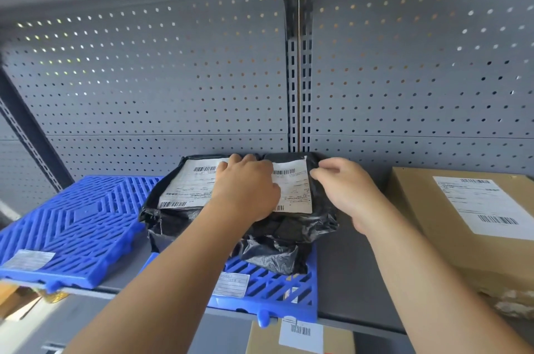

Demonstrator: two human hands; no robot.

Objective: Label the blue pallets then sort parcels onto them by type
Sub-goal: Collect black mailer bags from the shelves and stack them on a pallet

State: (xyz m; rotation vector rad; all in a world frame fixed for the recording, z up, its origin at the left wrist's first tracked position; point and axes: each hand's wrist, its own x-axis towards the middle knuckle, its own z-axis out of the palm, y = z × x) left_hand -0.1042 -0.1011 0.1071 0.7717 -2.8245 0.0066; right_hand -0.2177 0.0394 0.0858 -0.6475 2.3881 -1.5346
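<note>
L hand (245,188) palm-down on black parcels (283,229), grip can't tell; R hand (344,191) pinches their edge; blue pallet (268,287) beneath both hands.

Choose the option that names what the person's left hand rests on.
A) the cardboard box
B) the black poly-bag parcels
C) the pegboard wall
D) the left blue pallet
B: the left hand lies on top of the black poly-bag parcels, covering part of their white shipping labels.
</note>
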